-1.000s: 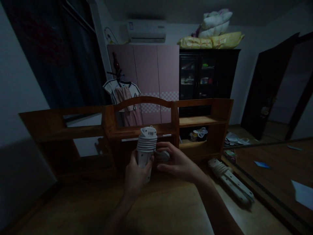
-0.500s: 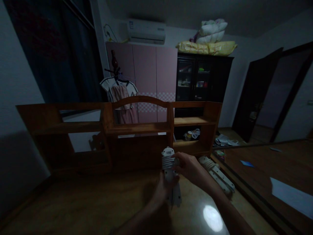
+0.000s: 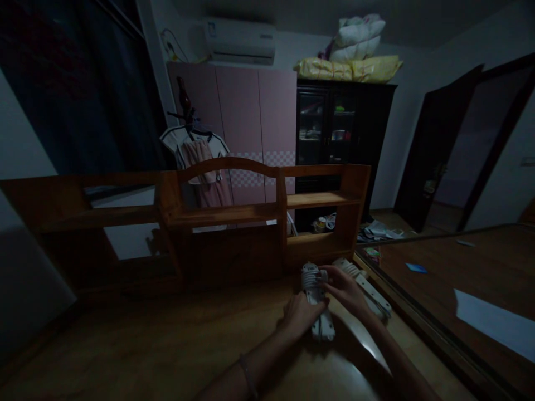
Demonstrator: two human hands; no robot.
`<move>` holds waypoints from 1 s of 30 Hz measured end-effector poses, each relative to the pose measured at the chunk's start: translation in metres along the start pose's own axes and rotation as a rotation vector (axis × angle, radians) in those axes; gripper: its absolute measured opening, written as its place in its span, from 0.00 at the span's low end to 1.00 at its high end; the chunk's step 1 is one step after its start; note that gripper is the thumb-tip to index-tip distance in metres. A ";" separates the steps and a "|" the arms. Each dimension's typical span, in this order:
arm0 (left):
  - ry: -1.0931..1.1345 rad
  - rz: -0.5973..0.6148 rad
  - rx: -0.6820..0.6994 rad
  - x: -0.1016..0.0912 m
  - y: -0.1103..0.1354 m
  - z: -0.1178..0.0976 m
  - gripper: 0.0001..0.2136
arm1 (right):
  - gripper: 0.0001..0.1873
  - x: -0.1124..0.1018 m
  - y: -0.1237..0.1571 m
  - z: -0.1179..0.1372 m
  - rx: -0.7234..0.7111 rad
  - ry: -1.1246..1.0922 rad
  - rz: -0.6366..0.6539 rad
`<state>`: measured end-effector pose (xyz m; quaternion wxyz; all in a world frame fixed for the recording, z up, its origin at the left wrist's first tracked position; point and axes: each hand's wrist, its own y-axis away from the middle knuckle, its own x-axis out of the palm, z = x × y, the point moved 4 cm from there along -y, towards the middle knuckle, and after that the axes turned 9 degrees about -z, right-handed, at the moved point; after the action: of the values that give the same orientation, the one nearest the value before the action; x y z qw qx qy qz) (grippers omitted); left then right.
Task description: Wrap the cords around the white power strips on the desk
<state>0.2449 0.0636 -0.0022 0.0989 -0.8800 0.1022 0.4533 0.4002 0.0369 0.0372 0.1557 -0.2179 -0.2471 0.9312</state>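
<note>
A white power strip (image 3: 321,328) with its cord wound around its far end is between my two hands, low over the wooden surface. My left hand (image 3: 301,313) is closed around the strip's middle, thumb across the top. At the wound cord, the fingers of my right hand (image 3: 340,284) pinch what looks like the cord's white plug (image 3: 323,275). A second white power strip (image 3: 370,292), also wrapped in its cord, lies just to the right, partly behind my right hand.
A wooden shelf unit (image 3: 223,214) stands along the back of the wooden surface (image 3: 167,345). A raised ledge runs down the right side. Beyond it, a brown surface (image 3: 438,253) bears a white sheet (image 3: 493,317) and a small blue card (image 3: 416,268).
Both hands and the held power strip have moved right and lower, closer to the second strip. The view has shifted slightly to the right.
</note>
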 end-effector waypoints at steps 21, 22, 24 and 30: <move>-0.467 0.044 0.241 0.024 -0.007 -0.050 0.19 | 0.42 0.003 0.003 -0.049 -0.024 0.148 -0.139; -0.467 0.044 0.234 0.025 -0.007 -0.050 0.20 | 0.41 0.004 0.003 -0.050 -0.012 0.147 -0.130; -0.458 0.035 0.201 0.026 -0.005 -0.051 0.23 | 0.40 0.003 0.003 -0.050 0.019 0.139 -0.119; -0.406 0.041 0.104 0.019 0.003 -0.052 0.21 | 0.38 0.003 0.008 -0.037 0.053 0.133 -0.135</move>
<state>0.2952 0.0454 0.0117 0.1535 -0.7619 0.1216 0.6174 0.4141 0.0461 0.0031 0.2399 -0.2581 -0.2256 0.9083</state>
